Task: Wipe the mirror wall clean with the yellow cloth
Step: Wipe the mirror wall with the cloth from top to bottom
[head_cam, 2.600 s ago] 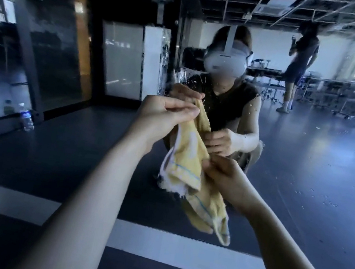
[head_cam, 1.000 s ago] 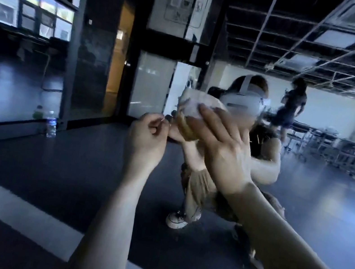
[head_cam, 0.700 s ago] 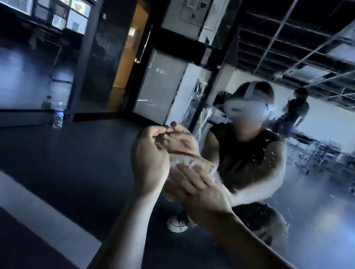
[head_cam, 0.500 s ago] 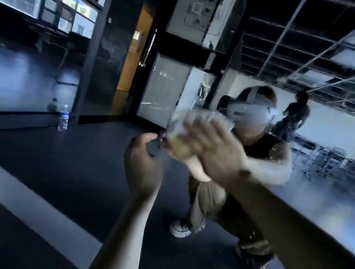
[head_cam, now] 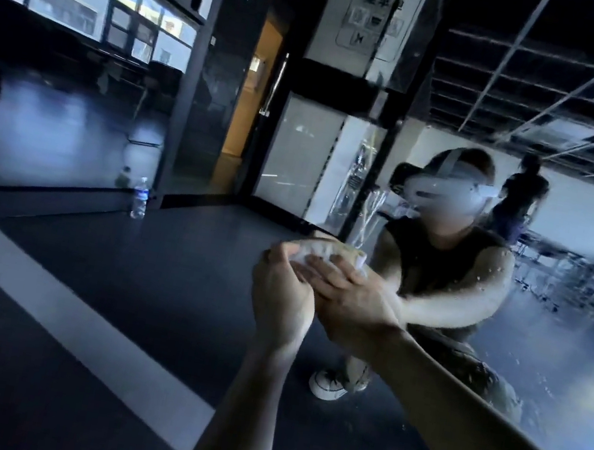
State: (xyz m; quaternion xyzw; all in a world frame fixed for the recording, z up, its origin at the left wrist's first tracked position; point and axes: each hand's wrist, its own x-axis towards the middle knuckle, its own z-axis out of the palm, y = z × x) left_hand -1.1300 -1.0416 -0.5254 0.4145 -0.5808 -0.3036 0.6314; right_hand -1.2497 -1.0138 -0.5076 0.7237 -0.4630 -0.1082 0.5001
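The mirror wall (head_cam: 566, 351) fills the view ahead and is speckled with drops. It reflects a crouching person in a headset. The yellow cloth (head_cam: 317, 249) is bunched into a small pale wad against the glass, just left of centre. My right hand (head_cam: 350, 297) lies over the cloth with its fingers stretched across it, pressing it onto the mirror. My left hand (head_cam: 282, 301) is right beside it, fingers curled at the cloth's left end and gripping it there. Most of the cloth is hidden under both hands.
A white strip (head_cam: 74, 308) runs along the mirror's foot across the dark floor. A water bottle (head_cam: 140, 197) stands at the left by a dark glass wall. In the reflection a second person stands far back near some tables.
My right hand has slid the cloth down the glass from headset height to chest height. My left hand, apart half a second ago, now meets the cloth.
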